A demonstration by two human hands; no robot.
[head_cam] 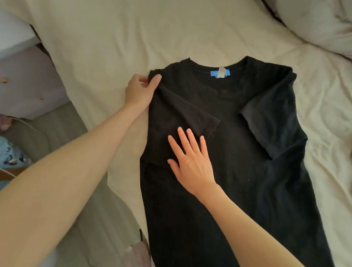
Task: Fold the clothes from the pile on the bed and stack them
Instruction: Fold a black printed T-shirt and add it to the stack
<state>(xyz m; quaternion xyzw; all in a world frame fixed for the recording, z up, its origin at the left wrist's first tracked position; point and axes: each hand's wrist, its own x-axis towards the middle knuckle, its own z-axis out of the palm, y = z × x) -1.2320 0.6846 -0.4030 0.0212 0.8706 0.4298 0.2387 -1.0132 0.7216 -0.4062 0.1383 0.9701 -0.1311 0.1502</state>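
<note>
Head view, read from left to right. At the far left, beside the bed, stands a pale cabinet [19,82] with small round knobs; below it lie a clear plastic bag [0,153] and a strip of brown board whose nature cannot be told. The left forearm crosses from the lower left corner up to the left hand [140,91], which pinches the shoulder edge of a black T-shirt [250,179] between thumb and curled fingers. The shirt lies flat, collar away from the viewer, on the cream sheet of the bed [115,36], its hem running out of view at the lower edge. Its left sleeve [192,115] is folded inward over the chest. The right hand [190,161] rests flat on the shirt's front, fingers straight and spread, the fingertips touching the folded sleeve; it grips nothing. Inside the collar sits a blue neck label [220,73] with a small white tag over it. Further right, the right sleeve [272,127] is likewise folded inward across the body. At the upper right corner lies a white pillow [326,25], well apart from the shirt, and rumpled sheet fills the right edge.
</note>
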